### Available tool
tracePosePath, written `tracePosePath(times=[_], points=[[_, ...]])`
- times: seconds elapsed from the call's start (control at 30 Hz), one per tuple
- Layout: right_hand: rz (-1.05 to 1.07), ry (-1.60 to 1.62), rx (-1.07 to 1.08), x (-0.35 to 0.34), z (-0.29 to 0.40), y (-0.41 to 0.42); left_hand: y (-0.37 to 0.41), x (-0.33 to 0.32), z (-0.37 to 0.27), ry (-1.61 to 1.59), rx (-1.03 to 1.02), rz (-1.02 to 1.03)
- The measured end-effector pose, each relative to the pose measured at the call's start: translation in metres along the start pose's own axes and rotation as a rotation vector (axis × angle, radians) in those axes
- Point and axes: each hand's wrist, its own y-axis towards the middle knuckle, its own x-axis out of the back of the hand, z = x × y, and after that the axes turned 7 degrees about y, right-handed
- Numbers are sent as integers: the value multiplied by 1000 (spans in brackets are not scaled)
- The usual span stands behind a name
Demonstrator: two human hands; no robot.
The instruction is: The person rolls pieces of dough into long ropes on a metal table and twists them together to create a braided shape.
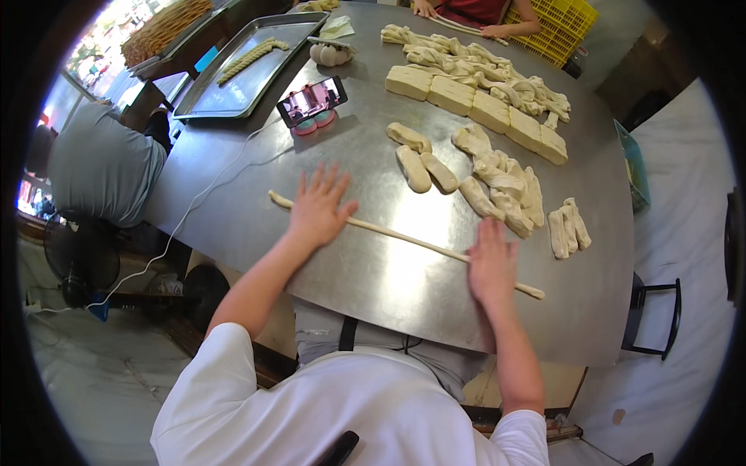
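Observation:
A long thin rope of dough (408, 237) lies slantwise on the steel table (361, 274) before me. My left hand (317, 207) rests flat over it near its left end, fingers spread. Across its right part lies my right hand (492, 262), palm down, fingers nearly straight and close together. Both ends of the rope stick out past my hands. Just beyond my right fingertips is a heap of dough pieces (501, 175). Three short dough pieces (414, 169) lie farther up the table, and several dough strips (568, 228) sit to the right.
A row of dough blocks (469, 108) and twisted dough strips (478, 67) lie farther back. A propped phone (312, 102) with a white cable stands left of them, near a metal tray (256, 96) holding twisted dough (250, 60). Across the table, another person's hands (495, 31) touch a dough rope.

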Motion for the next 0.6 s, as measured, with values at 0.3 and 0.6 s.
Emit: tracePosePath(times=[0.3,0.6], points=[[109,-56,-165,20,-80,-54,-12,-1,69,195,111,-22],[13,-90,-339,34,-138,-88,-21,-10,142,150,185,32]])
